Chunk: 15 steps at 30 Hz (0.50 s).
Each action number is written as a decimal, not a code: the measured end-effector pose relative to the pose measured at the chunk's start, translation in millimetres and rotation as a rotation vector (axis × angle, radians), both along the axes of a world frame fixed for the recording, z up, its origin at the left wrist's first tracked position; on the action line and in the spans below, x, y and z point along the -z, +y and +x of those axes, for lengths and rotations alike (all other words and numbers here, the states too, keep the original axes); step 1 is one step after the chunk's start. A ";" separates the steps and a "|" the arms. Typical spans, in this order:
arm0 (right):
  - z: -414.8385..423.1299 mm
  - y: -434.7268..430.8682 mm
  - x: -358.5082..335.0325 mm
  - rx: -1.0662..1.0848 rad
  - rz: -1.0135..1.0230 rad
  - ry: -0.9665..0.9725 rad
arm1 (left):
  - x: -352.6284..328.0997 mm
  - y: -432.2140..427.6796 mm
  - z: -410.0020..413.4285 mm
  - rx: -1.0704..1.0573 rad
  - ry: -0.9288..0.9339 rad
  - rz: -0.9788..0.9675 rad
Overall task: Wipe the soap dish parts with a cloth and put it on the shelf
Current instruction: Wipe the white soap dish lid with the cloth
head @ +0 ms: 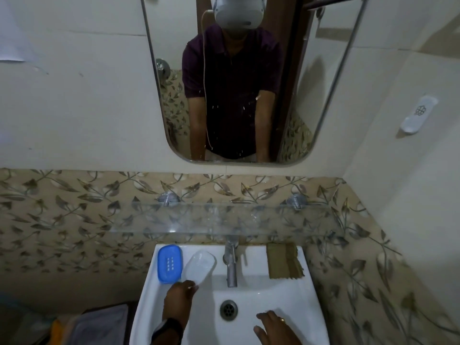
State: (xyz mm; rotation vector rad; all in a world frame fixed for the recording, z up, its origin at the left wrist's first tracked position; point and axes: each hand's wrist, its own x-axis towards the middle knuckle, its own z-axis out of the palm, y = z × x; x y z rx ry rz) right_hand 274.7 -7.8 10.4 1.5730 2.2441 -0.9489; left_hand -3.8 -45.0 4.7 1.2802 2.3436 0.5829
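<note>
Left hand (179, 296) pinches the near end of the clear lid (199, 267), tilted on the sink (308, 290) ledge beside the blue tray (169, 263). Right hand (275, 326) rests open, empty, on the sink rim. Cloth (283, 261) lies behind the tap (231, 265). Risk: the lid slips from the light pinch into the basin; the glass shelf (224, 217) looks slick. No readable writing.

Blue soap dish tray (169, 263), white sink (308, 295), brown cloth (283, 261), leaf-patterned tiles (74, 207).
</note>
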 end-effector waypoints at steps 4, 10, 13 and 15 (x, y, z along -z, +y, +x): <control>-14.9 -39.2 6.5 0.030 0.063 0.120 | -10.0 -28.1 -1.6 0.102 0.051 0.022; -22.5 -76.6 3.5 0.016 0.074 0.171 | -27.6 -66.1 0.9 0.228 0.112 0.036; -21.9 -85.7 0.4 0.005 0.085 0.165 | -35.2 -74.3 5.1 0.356 0.217 0.013; -22.5 -90.7 -2.0 0.001 0.090 0.171 | -41.1 -73.7 8.4 0.461 0.327 0.006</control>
